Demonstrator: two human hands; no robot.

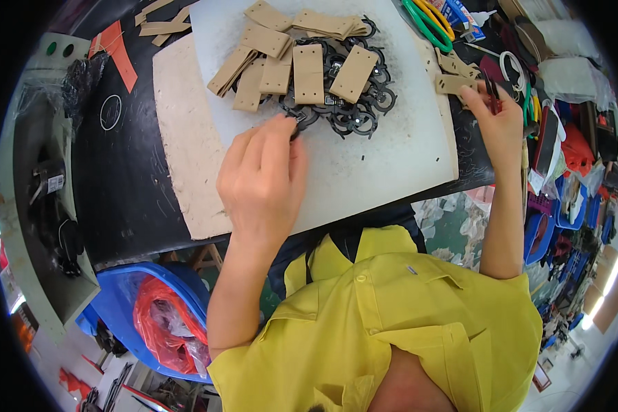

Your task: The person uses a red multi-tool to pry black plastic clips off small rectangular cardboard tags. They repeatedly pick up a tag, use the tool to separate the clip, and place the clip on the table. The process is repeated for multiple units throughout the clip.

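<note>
My left hand (262, 175) is closed at the near edge of a pile of black ring-shaped parts (353, 122). Its fingertips pinch one black ring-shaped part (302, 118). Several tan strips with small holes (309, 74) lie over the pile. At the right, my right hand (499, 123) pinches a tan strip (453, 84) by its end. A dark pointed tool with some red on it (491, 93) is tucked in the same hand; its exact kind is hard to make out. More tan strips (458, 65) lie just beyond that hand.
A white sheet (391, 161) covers a pale board (185, 165) on the black tabletop (127, 199). Orange strips (120, 58) and an elastic loop (110, 112) lie left. Green cords (426, 24) are at far right. A blue tub (127, 323) stands below the left edge.
</note>
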